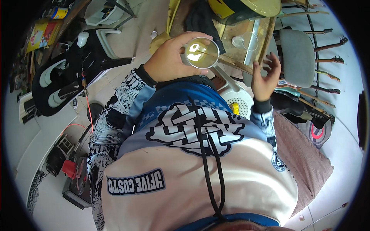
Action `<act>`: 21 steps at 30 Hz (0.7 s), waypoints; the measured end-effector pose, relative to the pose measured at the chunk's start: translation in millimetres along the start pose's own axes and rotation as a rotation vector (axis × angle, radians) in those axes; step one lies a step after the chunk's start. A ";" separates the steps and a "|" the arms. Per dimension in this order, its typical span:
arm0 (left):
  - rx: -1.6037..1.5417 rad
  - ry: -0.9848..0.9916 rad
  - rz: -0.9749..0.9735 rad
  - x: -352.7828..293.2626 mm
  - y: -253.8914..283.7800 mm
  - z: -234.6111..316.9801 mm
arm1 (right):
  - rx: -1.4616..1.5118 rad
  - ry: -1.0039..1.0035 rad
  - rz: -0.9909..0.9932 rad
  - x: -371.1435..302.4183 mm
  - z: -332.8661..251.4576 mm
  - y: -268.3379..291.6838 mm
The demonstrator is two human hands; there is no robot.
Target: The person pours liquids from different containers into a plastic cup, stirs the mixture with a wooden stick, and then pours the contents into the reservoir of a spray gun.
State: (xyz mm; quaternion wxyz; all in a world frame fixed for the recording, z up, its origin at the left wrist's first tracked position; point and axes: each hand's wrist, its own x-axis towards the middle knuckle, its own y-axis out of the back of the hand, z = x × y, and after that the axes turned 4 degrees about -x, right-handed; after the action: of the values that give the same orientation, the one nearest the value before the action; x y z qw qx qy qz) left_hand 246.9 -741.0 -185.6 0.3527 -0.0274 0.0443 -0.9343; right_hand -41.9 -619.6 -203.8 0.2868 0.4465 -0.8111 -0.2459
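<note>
Pointing toward right hand [266,77], thin stick [201,52] is held in cup [207,61] clamped by left hand [169,57]; right fingers are parted, nothing grasped, well apart from cup.

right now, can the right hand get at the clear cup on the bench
Probably yes: the right hand looks empty, fingers parted, near the edge of the bench, and nothing visible blocks the clear cup. The left hand, holding another cup, is off to the side.

We've open air btwn our R hand [265,77] & the clear round cup [212,57] in our L hand [173,57]; fwd, yellow-black round tin [246,7] on worn wooden tabletop [263,46] blocks; grey padded seat [296,57] blocks R.
</note>
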 end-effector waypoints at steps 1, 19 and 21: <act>0.041 -0.029 -0.012 -1.1 1.6 0.3 | -0.007 0.019 -0.065 -4.8 -17.1 7.0; 0.111 -0.166 0.247 -657.2 91.6 33.8 | -0.077 0.756 -0.472 -480.0 -495.4 -161.5; 0.107 -0.178 0.281 -791.1 100.2 42.5 | -0.005 0.832 -0.504 -589.3 -560.4 -187.5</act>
State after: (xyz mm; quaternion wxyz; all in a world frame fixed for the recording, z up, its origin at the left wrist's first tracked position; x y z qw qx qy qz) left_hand 909.3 -295.3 -169.4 0.4834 -0.0850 -0.0334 -0.8706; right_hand 708.6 -279.6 -70.9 0.5194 0.6887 -0.4938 -0.1100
